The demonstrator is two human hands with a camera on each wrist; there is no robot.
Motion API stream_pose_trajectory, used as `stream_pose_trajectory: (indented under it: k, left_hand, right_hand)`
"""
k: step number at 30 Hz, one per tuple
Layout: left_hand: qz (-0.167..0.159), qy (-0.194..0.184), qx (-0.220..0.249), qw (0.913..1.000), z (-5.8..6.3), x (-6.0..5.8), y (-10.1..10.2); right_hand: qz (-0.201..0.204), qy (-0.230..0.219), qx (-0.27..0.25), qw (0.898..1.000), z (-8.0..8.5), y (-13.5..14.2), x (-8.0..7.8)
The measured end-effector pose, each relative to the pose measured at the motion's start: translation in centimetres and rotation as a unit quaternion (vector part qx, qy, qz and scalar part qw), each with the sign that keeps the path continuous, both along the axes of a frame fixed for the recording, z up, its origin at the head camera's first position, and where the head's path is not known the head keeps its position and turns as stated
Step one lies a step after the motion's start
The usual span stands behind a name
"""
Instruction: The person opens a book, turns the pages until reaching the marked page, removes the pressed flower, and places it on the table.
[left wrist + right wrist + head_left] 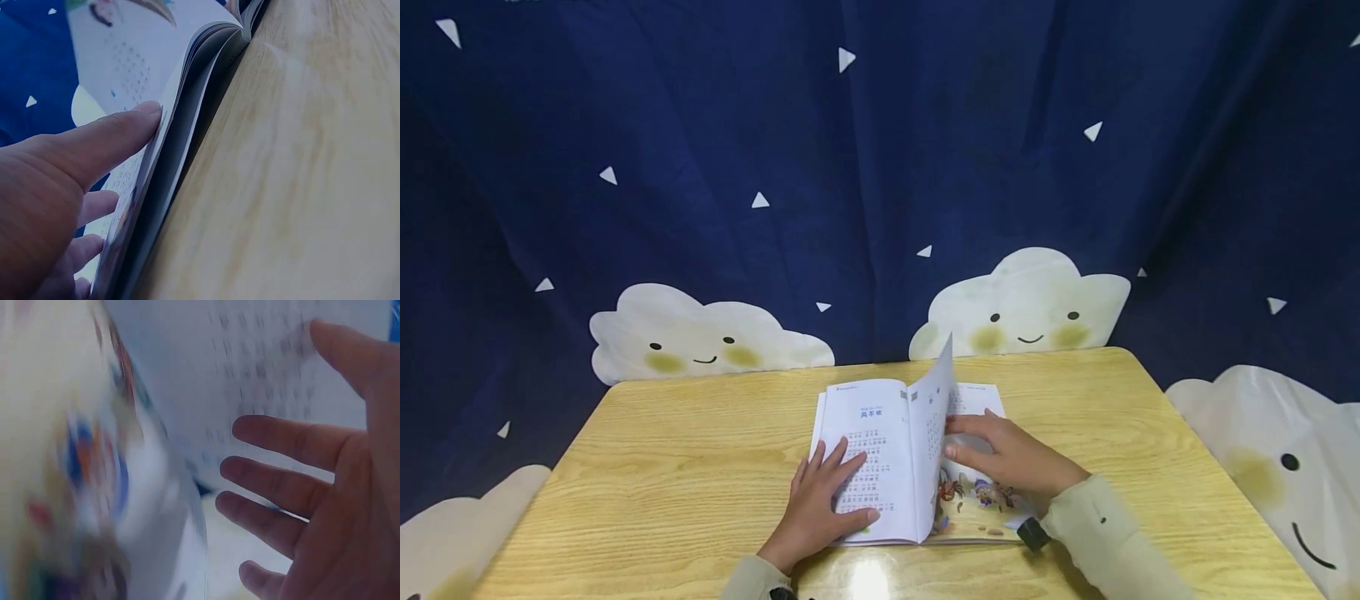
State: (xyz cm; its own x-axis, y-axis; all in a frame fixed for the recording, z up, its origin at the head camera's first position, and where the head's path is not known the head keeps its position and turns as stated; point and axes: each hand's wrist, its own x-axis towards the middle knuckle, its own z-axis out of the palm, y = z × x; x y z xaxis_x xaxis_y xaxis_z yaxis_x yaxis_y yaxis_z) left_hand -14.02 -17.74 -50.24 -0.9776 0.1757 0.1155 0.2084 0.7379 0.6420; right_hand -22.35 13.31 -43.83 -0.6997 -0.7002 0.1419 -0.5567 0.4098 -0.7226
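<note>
An open book (891, 483) lies on the table, printed with text on its left page and coloured drawings on the right. One leaf (936, 408) stands up near the spine, curving toward the right. My left hand (816, 508) rests on the left page with fingers spread; in the left wrist view its thumb (119, 134) lies along the book's lower edge. Beside the raised leaf is my right hand (1018, 454), its fingertips at the leaf's right side. The right wrist view shows these fingers (281, 440) extended and apart, with no grip on the paper visible.
The light wooden table (700, 467) extends to both sides of the book. Behind it hangs a dark blue curtain (880, 167) with white triangles and smiling clouds. A dark wrist device (1033, 533) sits by the right sleeve, close to the book's lower right corner.
</note>
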Motion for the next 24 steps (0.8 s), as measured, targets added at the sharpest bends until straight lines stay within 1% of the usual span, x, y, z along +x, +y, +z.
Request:
stream_pose_trajectory:
  k: [2,6,8,11,13,14,16,17,18,19,21,24]
  left_hand:
    - [0.002,0.001,0.003,1.0,0.0,0.1,0.0]
    - [0.009,0.004,0.005,0.9999,-0.2,0.2,0.0]
    - [0.011,0.008,0.004,0.9999,-0.3,0.2,-0.1]
    - [0.014,0.014,0.006,0.9998,-0.4,0.3,-0.1]
    - [0.016,0.016,0.017,0.9996,-0.4,0.3,-0.1]
    - [0.021,0.016,0.032,0.9991,-0.3,0.2,-0.2]
    - [0.039,0.005,0.095,0.9947,0.0,0.1,-0.2]
    - [0.047,-0.001,0.133,0.9899,0.1,0.0,-0.3]
    - [0.056,-0.009,0.176,0.9827,0.2,-0.1,-0.3]
    - [0.063,-0.016,0.223,0.9728,0.4,-0.3,-0.4]
    - [0.074,-0.039,0.306,0.9485,0.6,-0.4,-0.5]
    - [0.076,-0.065,0.378,0.9206,0.7,-0.5,-0.7]
  right_hand:
    - [0.019,0.013,0.013,1.0,0.1,-0.9,0.6]
    - [0.032,0.029,0.04,0.998,0.1,-2.2,1.6]
    - [0.037,0.037,0.043,0.998,0.0,-2.7,2.0]
    - [0.047,0.036,0.039,0.997,-0.3,-3.4,2.5]
    - [0.052,0.038,0.039,0.997,-0.6,-3.7,2.6]
    - [0.053,0.036,0.04,0.997,-0.7,-3.9,2.7]
    - [0.054,0.034,0.04,0.997,-0.9,-4.1,2.8]
    - [0.055,0.034,0.042,0.997,-1.0,-4.2,2.8]
    - [0.055,0.035,0.044,0.997,-1.0,-4.3,2.9]
    - [0.057,0.035,0.045,0.997,-1.1,-4.4,2.9]
    - [0.057,0.034,0.054,0.996,-1.1,-4.6,3.0]
    - [0.057,0.03,0.072,0.995,-1.1,-5.0,3.1]
